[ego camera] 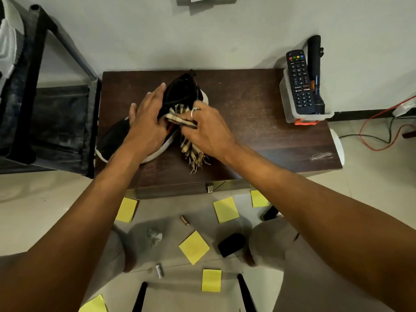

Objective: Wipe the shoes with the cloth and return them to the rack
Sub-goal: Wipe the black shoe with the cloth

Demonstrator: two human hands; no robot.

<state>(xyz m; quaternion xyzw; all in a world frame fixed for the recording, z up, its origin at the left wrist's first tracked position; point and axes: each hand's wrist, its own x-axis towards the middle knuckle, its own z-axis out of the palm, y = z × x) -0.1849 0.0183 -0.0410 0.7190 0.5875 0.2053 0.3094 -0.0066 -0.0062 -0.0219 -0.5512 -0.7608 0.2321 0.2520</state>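
Head view, left hand (146,119) flat on black shoe (181,91), right hand (208,130) gripping striped cloth (191,152)

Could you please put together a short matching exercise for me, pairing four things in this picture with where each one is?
Things:
1. shoe
2. cloth
3. remote control
4. battery

Places:
A. on the floor among yellow sticky notes
B. standing in the clear container
C. gripped by the right hand
D. lying on the table under the left hand

Pairs: 1-D, 2-C, 3-B, 4-A
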